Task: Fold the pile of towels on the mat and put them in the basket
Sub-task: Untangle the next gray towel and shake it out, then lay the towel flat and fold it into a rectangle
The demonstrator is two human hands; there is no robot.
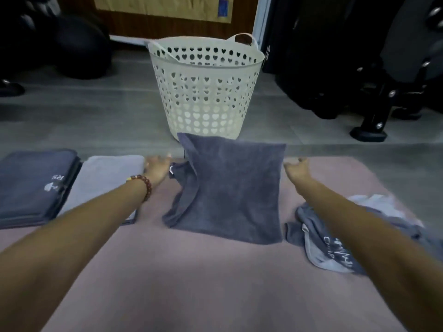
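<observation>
A dark grey towel (232, 188) lies partly folded in the middle of the pink mat (191, 271), its left edge rumpled. My left hand (157, 167), with a bead bracelet on the wrist, reaches out just left of the towel's far corner, fingers spread and holding nothing. My right hand (297, 170) is stretched out just right of the towel's far right corner, fingers loose and empty. The cream basket (206, 92) with heart-shaped holes stands on the floor right behind the towel. An unfolded heap of grey towels (335, 238) lies under my right forearm.
Two folded towels lie at the left: a dark one (33, 185) with white print and a lighter grey one (105, 180) beside it. Black exercise equipment (359, 68) stands at the back right, and dark round objects (72, 44) at the back left.
</observation>
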